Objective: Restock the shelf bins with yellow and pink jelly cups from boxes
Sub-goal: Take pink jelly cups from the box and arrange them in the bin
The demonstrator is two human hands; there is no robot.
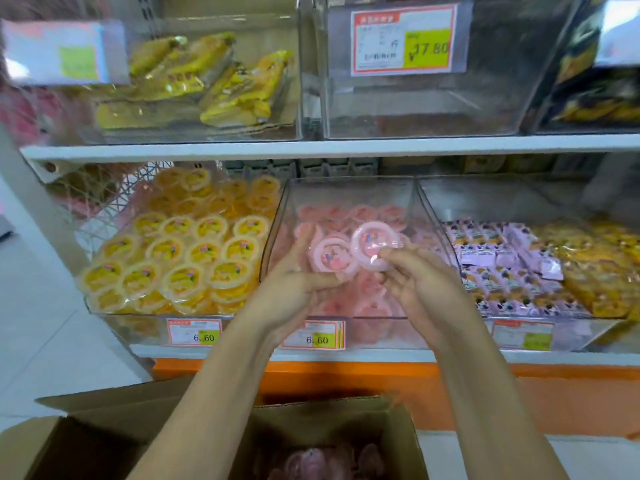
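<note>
Over the clear middle bin (284, 209), your left hand (294, 289) gripped one pink jelly cup (334, 255) while your right hand (420, 284) pinched another pink cup (374, 244) beside it.

Bright, even shop light pours from above, streaking glare across the clear plastic bin walls (415, 109) and glinting off the shiny yellow foil packets (221, 84). Everything is soft: the white price card (59, 53) at top left smears badly, the left hand (294, 289) and right hand (426, 285), each gripping a round pink jelly cup (334, 259), are slightly blurred, and the wide lens bows the white shelf edge (311, 147) and splays the sides outward. Down low, the brown cardboard box (391, 431) sits shaded, its contents dim and unfocused.
</note>
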